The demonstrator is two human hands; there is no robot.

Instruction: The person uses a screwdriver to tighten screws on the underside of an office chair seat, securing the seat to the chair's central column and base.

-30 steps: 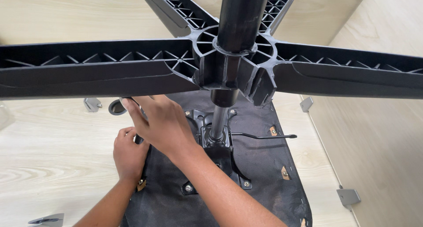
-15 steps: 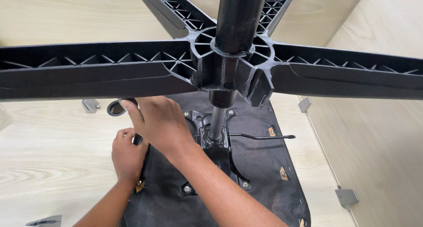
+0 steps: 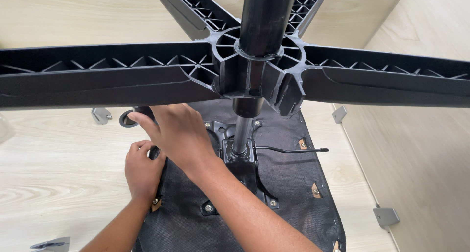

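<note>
Here, a black tube (its far end round and open) is gripped by the right hand beneath the star base, while the left hand is curled closed at the seat underside edge

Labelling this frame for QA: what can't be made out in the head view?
- Left hand grip: fingers curl at the seat underside edge, contents hidden.
- Right hand fingertips: at a dark round part, mostly hidden under the star base.
- Base leg ends: cut off by frame edges.
- Gas column top: cut off above.
</note>
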